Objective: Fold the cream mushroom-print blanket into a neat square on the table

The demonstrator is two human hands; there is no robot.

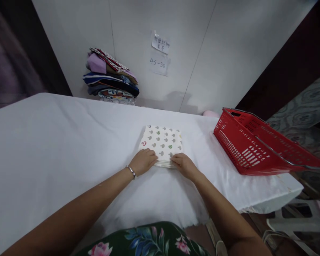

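A folded white cloth (164, 142) with small grey, green and red mushroom-like prints lies flat on the white-covered table (69, 142). Its near edge shows several stacked layers. My left hand (143, 161) grips the near left corner, fingers on top and the thumb toward the edge. At the near right corner, my right hand (185, 165) pinches the layers in the same way. A silver bracelet (131, 171) circles my left wrist. The undersides of both hands are hidden.
A red plastic basket (245, 142) with metal handles stands on the table's right side. At the back left, against the wall, is a pile of folded fabrics (112, 78). Two paper notes (159, 64) are taped to the wall. A white chair (301, 227) is at the lower right.
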